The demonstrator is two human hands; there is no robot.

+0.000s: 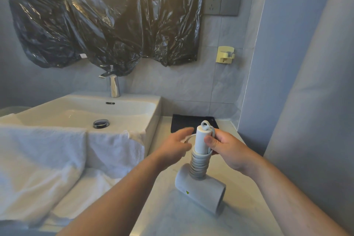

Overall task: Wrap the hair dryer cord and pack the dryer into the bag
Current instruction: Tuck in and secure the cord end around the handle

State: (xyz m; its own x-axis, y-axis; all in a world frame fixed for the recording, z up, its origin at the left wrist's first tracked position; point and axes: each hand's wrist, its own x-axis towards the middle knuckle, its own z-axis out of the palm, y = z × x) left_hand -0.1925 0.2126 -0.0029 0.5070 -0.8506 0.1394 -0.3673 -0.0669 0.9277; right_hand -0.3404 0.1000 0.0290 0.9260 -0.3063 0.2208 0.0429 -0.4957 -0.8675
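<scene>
A pale grey hair dryer (pixel 201 195) rests with its barrel on the counter and its handle pointing up. Several turns of its white cord (pixel 197 166) are coiled around the lower handle. My right hand (pixel 226 149) grips the upper handle, thumb pressing the cord against it. My left hand (pixel 176 149), blurred, holds the loose end of the cord just left of the handle. A flat black bag (pixel 183 122) lies on the counter behind the dryer, against the wall.
A white sink (pixel 118 109) with a chrome tap (pixel 114 86) stands to the left. White towels (pixel 57 159) drape over its front. Black plastic sheeting (pixel 107 15) covers the wall above. A socket (pixel 212 4) and a yellowish wall holder (pixel 225 54) are at the right.
</scene>
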